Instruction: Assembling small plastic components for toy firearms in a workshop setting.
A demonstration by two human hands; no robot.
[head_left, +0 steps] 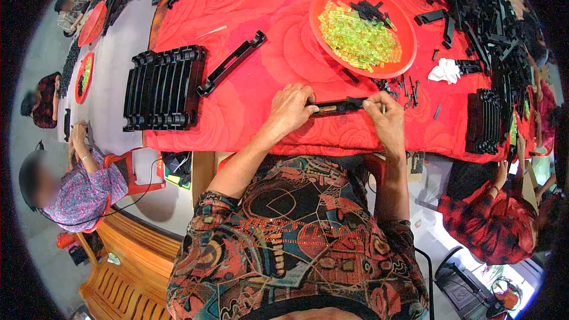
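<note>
A long, narrow black plastic part point(336, 107) lies level just above the near edge of the red-covered table. My left hand point(290, 109) is closed round its left end, thumb along the side. At the right end, the fingers of my right hand point(385, 118) are pinched together against the part. A small yellow-green piece point(383, 109) shows between those fingers, partly hidden. Beyond my hands stands a red bowl point(409, 53) of yellow-green translucent pieces point(355, 38), with small black pieces point(373, 12) on top.
Left of my hands is a row of black plastic frames point(163, 89), with one loose frame point(232, 64) beside it. Small black pins point(411, 90) and a crumpled white tissue point(444, 71) lie rightward. Black parts point(474, 18) heap at far right. Co-workers point(83, 189) sit on both sides.
</note>
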